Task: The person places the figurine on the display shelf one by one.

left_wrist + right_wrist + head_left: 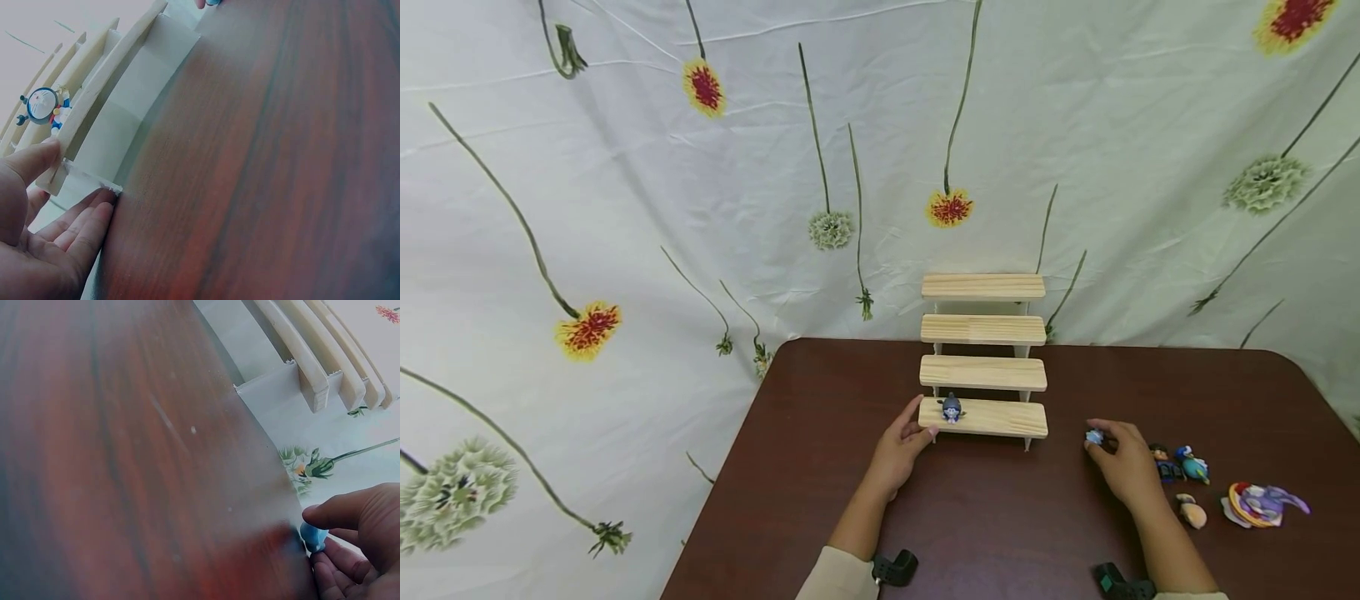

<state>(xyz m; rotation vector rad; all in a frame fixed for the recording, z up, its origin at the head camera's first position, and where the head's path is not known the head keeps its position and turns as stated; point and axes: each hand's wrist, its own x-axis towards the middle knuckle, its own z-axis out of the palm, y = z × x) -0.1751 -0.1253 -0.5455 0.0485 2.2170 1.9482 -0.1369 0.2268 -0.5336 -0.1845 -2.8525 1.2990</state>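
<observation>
A: Dark wooden table [1000,533] against a flowered cloth [625,208]. Where are the hands, taking the stepped wooden rack [983,358] as the mark?

B: Right hand [1123,467], nearer than the rack and off its right end, pinches a small blue figure [1094,436]. The left hand [898,450], fingers straight, braces the rack's lowest step.

A: Advice?

B: I'd lift clear of the figure [951,407] already on that step's left end, then set it down upright.

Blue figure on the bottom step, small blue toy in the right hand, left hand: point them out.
blue figure [951,408], head view, its body
small blue toy [313,537], right wrist view, exposed top
left hand [901,450], head view, back of hand
</observation>
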